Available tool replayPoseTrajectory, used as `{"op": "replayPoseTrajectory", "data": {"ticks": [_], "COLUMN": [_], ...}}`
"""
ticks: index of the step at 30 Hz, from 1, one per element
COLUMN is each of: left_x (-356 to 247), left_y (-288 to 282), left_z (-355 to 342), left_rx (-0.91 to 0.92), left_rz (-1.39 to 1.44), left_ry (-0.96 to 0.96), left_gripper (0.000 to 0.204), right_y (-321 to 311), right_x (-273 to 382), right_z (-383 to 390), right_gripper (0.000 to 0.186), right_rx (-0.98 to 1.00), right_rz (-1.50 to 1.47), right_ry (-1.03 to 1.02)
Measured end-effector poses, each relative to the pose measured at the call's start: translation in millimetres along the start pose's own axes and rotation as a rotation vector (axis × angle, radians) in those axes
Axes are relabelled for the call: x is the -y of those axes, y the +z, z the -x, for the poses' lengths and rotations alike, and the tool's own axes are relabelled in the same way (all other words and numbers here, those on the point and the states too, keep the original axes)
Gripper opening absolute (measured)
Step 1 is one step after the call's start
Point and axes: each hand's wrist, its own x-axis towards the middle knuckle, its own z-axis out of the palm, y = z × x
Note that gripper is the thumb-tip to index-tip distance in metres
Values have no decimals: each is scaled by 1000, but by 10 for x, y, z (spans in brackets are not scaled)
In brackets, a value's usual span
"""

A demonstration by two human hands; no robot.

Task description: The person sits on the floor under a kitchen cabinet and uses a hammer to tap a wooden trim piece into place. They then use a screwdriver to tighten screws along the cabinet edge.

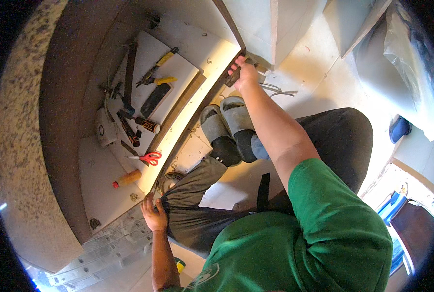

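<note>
The operator wears a green T-shirt [256,248] and dark trousers [190,226], knees bent, with grey slide sandals [237,114] on the feet. The left hand [154,214] lies beside the knee, at the near end of the cabinet's front edge [189,128]. Its fingers are loosely bent and part-open; whether they grip the edge cannot be told. The right hand [244,74] is at the far end of the same edge, its fingers closed around a dark object [232,78] whose exact kind is unclear.

Inside the cabinet, a bottle with a red cap [127,178] lies on its side on the floor panel. Beyond it are red-handled scissors [151,158]. Farther in, an orange-and-black cylinder [148,125] lies near a dark rectangular block [155,100]. Next to the block, yellow-handled pliers [164,80] rest on a white board [180,68].
</note>
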Motion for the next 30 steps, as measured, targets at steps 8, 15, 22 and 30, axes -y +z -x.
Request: {"op": "replayPoseTrajectory", "data": {"ticks": [8,15,22,30], "left_x": [-87,-89,-68,-132], "left_y": [-66,-52,-42,-71], "left_z": [-161,-150,-164,-192], "left_rx": [91,98,105,130], "left_rz": [22,25,7,23], "left_ry": [-3,-38,-13,-39], "left_gripper": [38,40,40,39], "right_y": [129,108,199,245], "right_x": [28,-13,118,187], "right_z": [-212,-372,-269,-233], "right_gripper": [4,9,19,22], "right_rx": [2,11,16,8], "right_rz": [-169,-219,-271,-271], "right_ry": [43,36,197,235]}}
